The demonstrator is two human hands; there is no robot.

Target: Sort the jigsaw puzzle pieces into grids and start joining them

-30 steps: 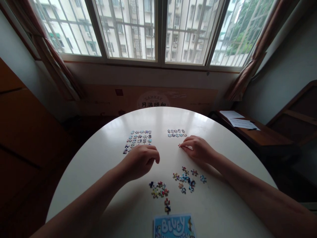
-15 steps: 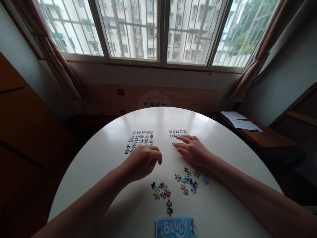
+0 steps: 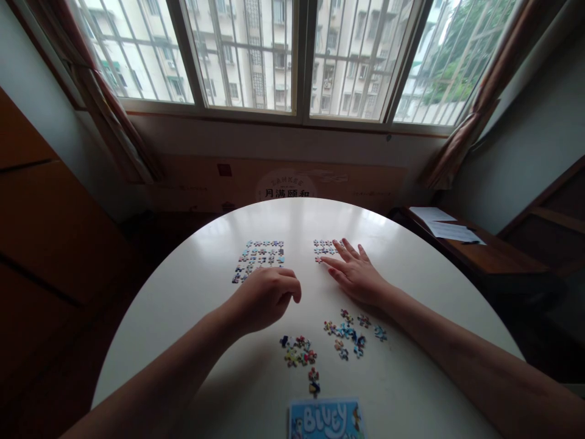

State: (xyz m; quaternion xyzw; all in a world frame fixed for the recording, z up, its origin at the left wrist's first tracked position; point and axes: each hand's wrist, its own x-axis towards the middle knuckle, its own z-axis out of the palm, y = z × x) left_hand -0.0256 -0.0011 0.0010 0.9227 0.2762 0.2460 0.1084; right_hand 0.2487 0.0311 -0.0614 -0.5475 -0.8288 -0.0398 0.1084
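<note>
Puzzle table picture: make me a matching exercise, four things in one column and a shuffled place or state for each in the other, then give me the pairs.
Things
1. Left hand
2. Right hand
3. BLUEY-lettered item
4. White papers

Places and states
A. On the brown side table
B. Fingers spread, one fingertip at a lone puzzle piece
C. Fingers curled
D. Blue, cut off by the picture's bottom edge

Right pairs: 1-C, 2-B, 3-D, 4-A

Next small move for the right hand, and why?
I'd probably lift the right hand and reach for the loose jigsaw pieces: the pinkish piece seems placed, lying on the near side of the two rows at their left end, and the spread fingers don't grip it.
</note>
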